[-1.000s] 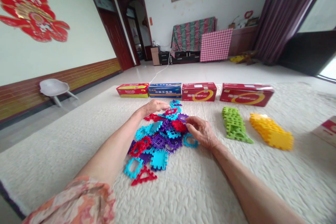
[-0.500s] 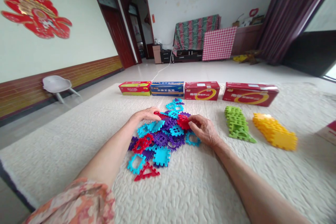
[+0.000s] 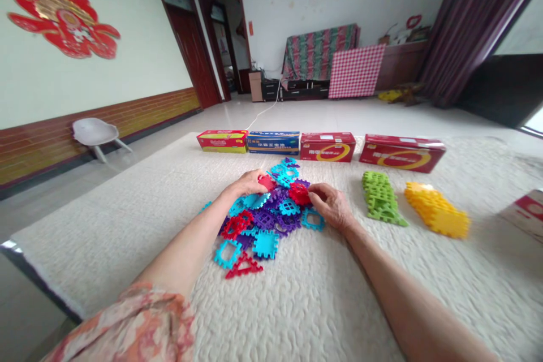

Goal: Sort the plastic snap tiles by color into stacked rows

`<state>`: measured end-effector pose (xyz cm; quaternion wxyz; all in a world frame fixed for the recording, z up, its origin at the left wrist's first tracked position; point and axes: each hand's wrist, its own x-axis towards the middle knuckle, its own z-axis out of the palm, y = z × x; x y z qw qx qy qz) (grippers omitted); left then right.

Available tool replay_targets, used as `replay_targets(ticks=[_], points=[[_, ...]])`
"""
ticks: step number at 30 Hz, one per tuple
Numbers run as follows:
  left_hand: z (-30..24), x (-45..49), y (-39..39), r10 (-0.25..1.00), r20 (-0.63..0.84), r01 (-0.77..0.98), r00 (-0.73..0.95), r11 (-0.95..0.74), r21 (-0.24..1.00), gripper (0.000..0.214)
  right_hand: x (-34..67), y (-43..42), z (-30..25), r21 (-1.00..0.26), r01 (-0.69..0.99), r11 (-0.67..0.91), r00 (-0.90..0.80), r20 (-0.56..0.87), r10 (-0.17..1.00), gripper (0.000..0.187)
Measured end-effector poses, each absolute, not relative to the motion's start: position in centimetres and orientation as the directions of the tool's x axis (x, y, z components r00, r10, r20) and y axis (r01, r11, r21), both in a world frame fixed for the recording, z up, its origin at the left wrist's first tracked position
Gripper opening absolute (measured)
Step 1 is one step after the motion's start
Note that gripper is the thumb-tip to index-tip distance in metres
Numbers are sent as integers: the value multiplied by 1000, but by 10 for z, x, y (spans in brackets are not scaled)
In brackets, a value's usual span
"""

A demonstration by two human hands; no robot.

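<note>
A loose pile of notched plastic building pieces in blue, purple and red lies on the quilted cover. My left hand (image 3: pixel 249 183) reaches over the far left of the pile, fingers closed on a red building piece (image 3: pixel 266 182). On the other side, my right hand (image 3: pixel 331 205) pinches red building pieces (image 3: pixel 299 194), which seem stacked together. Below my right fingers rests a blue frame piece (image 3: pixel 313 219). Nearer to me are a flat blue square piece (image 3: pixel 266 244) and a red triangle piece (image 3: pixel 245 266). My fingertips are partly hidden by the pieces.
Green pieces (image 3: pixel 379 198) and yellow pieces (image 3: pixel 436 210) lie in overlapping rows at the right. Beyond the pile stand a red-yellow box (image 3: pixel 223 141), a blue box (image 3: pixel 274 143) and two dark red boxes (image 3: pixel 327 147). Another box (image 3: pixel 526 215) is at the right edge.
My left hand has moved slightly right and lifted a red piece into clearer view among the blue ones. My right hand keeps its red pieces in nearly the same place. The view has shifted slightly.
</note>
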<state>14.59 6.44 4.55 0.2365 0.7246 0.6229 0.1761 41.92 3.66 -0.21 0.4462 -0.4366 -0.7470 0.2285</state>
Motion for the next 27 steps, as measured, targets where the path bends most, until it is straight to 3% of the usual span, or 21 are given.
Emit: replay_targets(ticks=[4, 9, 13, 17, 21, 27], points=[[48, 158, 56, 999, 18, 782, 34, -38, 623, 28, 421, 35, -2, -796, 427, 429, -154, 404, 902, 31], [67, 179, 43, 990, 117, 695, -82, -28, 719, 32, 427, 21, -4, -910, 277, 309, -16, 317, 948, 42], [77, 207, 31, 978, 200, 723, -54, -100, 683, 37, 432, 5, -9, -921, 251, 297, 50, 318, 947, 46], [76, 232, 20, 971, 238, 769, 22, -168, 617, 48, 431, -6, -17, -892, 304, 335, 82, 375, 924, 55], [78, 225, 4, 959, 284, 787, 26, -194, 585, 45, 428, -10, -24, -791, 444, 422, -20, 461, 887, 54], [78, 145, -40, 965, 219, 855, -145, 10, 519, 37, 425, -12, -23, -708, 563, 426, -67, 475, 877, 50]])
